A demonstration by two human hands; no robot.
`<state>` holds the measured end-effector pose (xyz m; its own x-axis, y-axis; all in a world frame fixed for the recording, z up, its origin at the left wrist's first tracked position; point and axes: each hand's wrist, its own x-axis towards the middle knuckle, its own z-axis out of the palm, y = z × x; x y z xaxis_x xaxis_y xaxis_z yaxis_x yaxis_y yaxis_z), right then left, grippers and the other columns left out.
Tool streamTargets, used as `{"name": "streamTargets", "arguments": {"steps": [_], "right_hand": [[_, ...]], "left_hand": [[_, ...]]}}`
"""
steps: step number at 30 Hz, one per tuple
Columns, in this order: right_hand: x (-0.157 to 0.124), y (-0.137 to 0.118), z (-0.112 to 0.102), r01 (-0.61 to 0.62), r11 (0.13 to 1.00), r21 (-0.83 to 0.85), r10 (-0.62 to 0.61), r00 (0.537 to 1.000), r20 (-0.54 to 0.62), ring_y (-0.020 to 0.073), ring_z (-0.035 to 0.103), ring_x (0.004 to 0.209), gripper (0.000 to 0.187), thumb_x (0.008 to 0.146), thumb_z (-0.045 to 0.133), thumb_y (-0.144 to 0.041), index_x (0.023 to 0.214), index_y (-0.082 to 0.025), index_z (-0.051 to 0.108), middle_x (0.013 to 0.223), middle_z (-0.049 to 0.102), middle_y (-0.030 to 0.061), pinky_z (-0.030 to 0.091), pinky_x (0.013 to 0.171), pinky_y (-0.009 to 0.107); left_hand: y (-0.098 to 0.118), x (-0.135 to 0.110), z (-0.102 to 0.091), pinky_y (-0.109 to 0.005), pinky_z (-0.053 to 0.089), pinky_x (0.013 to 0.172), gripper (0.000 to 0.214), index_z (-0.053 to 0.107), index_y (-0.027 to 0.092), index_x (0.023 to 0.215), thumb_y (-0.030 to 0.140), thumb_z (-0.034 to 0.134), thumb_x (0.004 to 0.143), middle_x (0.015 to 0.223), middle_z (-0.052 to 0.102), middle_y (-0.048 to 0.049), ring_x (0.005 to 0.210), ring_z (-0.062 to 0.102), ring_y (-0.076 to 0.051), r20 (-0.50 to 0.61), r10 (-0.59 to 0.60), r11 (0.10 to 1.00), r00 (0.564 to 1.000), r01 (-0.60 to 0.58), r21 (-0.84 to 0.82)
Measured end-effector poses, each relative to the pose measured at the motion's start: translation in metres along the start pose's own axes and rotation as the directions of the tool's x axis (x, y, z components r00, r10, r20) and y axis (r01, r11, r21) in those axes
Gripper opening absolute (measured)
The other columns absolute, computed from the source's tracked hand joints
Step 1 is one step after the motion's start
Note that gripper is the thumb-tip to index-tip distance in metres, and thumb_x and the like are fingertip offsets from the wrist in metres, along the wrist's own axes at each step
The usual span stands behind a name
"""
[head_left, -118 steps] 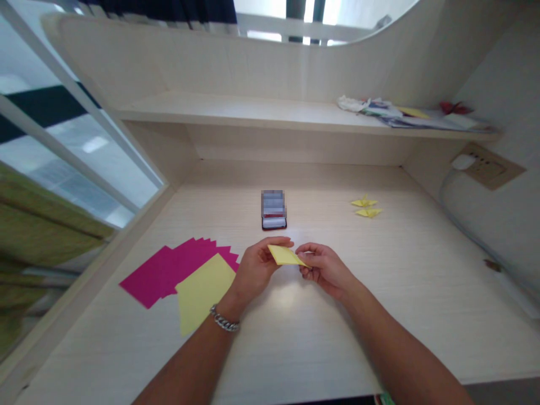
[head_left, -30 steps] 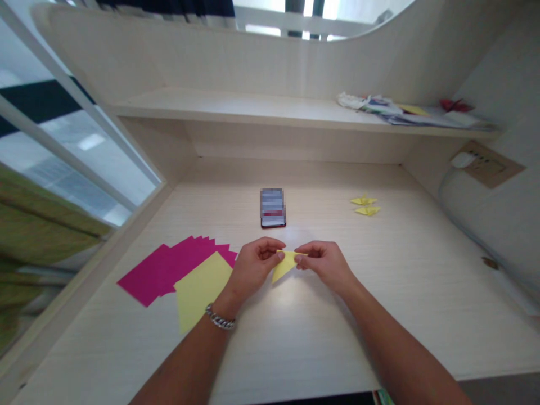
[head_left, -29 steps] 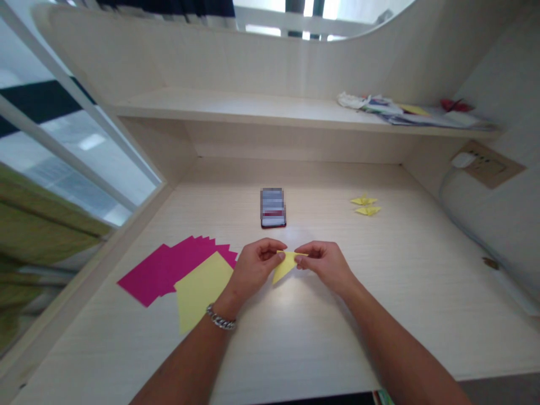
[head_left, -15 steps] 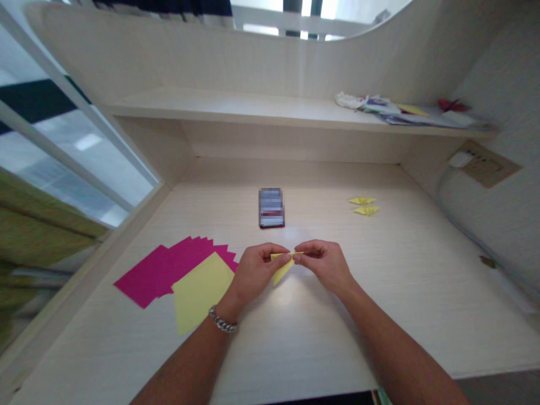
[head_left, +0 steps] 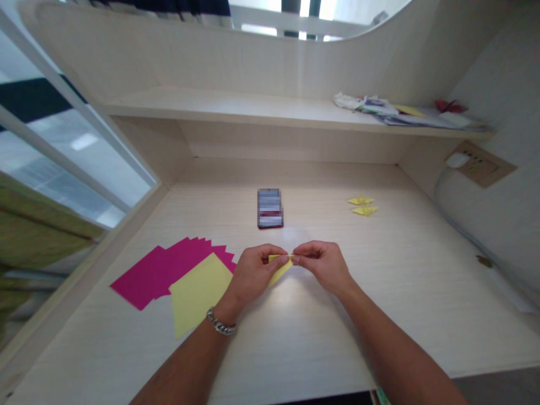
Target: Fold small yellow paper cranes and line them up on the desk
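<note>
A small folded piece of yellow paper [head_left: 279, 272] is held above the middle of the desk, its lower part hanging in a slanted point. My left hand [head_left: 258, 273], with a chain bracelet at the wrist, pinches its left and upper part between thumb and fingers. On the other side my right hand [head_left: 323, 263] pinches its right tip, which the fingers mostly hide. The two sets of fingertips almost meet. Beside my left forearm lies a flat yellow sheet [head_left: 198, 295], overlapping a fan of magenta sheets [head_left: 164, 273].
Behind my hands a phone [head_left: 270, 208] lies face up. Two folded yellow paper figures [head_left: 363, 206] sit further right. Papers [head_left: 396, 112] are piled on the shelf [head_left: 236, 109] above. A cable [head_left: 451, 216] runs down from the wall socket [head_left: 481, 163].
The right tip of the yellow paper has gone between my right fingertips, so less of it shows. Both hands stay nearly in place; the whole view has shifted slightly.
</note>
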<state>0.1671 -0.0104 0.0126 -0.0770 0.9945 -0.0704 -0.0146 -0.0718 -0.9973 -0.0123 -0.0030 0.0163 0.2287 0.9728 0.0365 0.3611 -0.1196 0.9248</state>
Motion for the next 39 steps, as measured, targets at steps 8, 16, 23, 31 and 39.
{"name": "streamTargets", "arguments": {"steps": [8,16,23,31,39], "right_hand": [[0.0041,-0.0014,-0.0066,-0.055,0.995,0.08,0.048,0.994,0.094,0.0176,0.067,0.064,0.031,0.067,0.074,-0.038,0.088,-0.015,0.071,0.07,0.071,0.0055,0.054,0.069,0.035],[0.0031,0.0027,-0.0037,0.02,0.988,-0.152,0.003,0.989,0.149,0.0158,0.064,0.065,0.023,0.076,0.066,-0.036,0.084,-0.015,0.07,0.069,0.069,0.0048,0.052,0.066,0.03],[0.0031,0.0033,-0.0028,0.014,0.975,-0.221,0.009,0.995,0.102,0.0141,0.061,0.058,0.019,0.079,0.061,-0.033,0.08,-0.016,0.069,0.063,0.067,0.0033,0.049,0.059,0.027],[0.0015,0.0055,-0.0019,0.037,0.959,-0.281,0.014,0.984,0.177,0.0148,0.062,0.06,0.018,0.08,0.059,-0.032,0.081,-0.016,0.068,0.067,0.067,0.0038,0.047,0.058,0.026],[0.0009,0.0039,-0.0011,0.031,0.958,-0.285,0.011,0.99,0.142,0.0133,0.058,0.057,0.018,0.081,0.057,-0.031,0.077,-0.016,0.065,0.062,0.064,0.0024,0.044,0.056,0.025]], "left_hand": [[-0.0024,0.0012,-0.0002,-0.027,0.047,0.059,0.022,0.073,0.018,0.081,0.037,0.064,0.075,0.078,0.073,-0.0056,0.067,0.062,-0.018,-0.009,-0.007,1.0,1.0,0.006,-0.025],[0.0028,0.0009,0.0005,-0.026,0.045,0.057,0.019,0.074,0.019,0.078,0.035,0.063,0.077,0.073,0.072,-0.0033,0.063,0.061,-0.017,0.015,-0.011,0.999,1.0,0.01,0.04],[0.0007,0.0029,0.0036,-0.027,0.049,0.063,0.018,0.073,0.018,0.08,0.034,0.067,0.073,0.078,0.074,-0.0052,0.069,0.065,-0.018,0.019,-0.084,0.986,0.996,0.086,-0.146],[-0.0043,0.004,0.0034,-0.027,0.049,0.06,0.019,0.073,0.017,0.079,0.034,0.069,0.071,0.076,0.073,-0.0055,0.067,0.065,-0.018,0.055,-0.104,0.98,0.993,0.112,-0.163],[-0.0049,0.0052,0.0014,-0.025,0.046,0.056,0.02,0.07,0.014,0.072,0.034,0.067,0.074,0.067,0.07,-0.0045,0.059,0.06,-0.015,0.032,-0.146,0.961,0.989,0.15,-0.233]]}}
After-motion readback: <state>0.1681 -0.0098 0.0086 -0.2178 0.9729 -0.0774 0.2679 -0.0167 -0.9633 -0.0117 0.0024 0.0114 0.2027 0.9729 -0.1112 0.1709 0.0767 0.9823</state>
